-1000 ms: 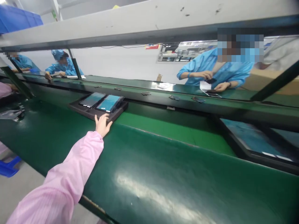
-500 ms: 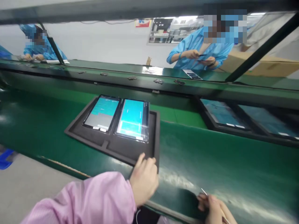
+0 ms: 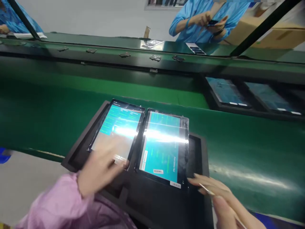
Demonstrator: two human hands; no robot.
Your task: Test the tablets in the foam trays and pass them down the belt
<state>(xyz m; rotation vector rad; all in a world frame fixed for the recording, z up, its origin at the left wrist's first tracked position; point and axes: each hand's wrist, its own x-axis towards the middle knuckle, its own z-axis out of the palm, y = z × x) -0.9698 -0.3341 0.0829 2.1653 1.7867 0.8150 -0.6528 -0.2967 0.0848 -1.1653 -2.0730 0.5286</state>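
A black foam tray (image 3: 205, 152) holds two tablets with lit teal screens, each covered in clear film. Over the lower part of the left tablet (image 3: 124, 121) hovers my left hand (image 3: 100, 162), smeared by motion. Its thumb stands apart from the fingers, and I see nothing in its grasp. At the lower right corner of the right tablet (image 3: 162, 127) is my right hand (image 3: 221, 197), its fingertips near the tray's right side. Between its thumb and fingers it grips a thin metal-tipped tool (image 3: 206, 190); the exact kind is unclear.
To the right, a second dark tray (image 3: 212, 98) with tablets sits across the green channel (image 3: 143, 90). Small dark parts (image 3: 154, 58) lie along the ledge beyond. Across the bench, a person in blue (image 3: 188, 19) handles a small dark item beside a cardboard box (image 3: 274, 31).
The tray with the two tablets now lies nearer me. My left hand has gone from the tray's near right edge to over the left tablet. My right hand has risen to the tray's right side.
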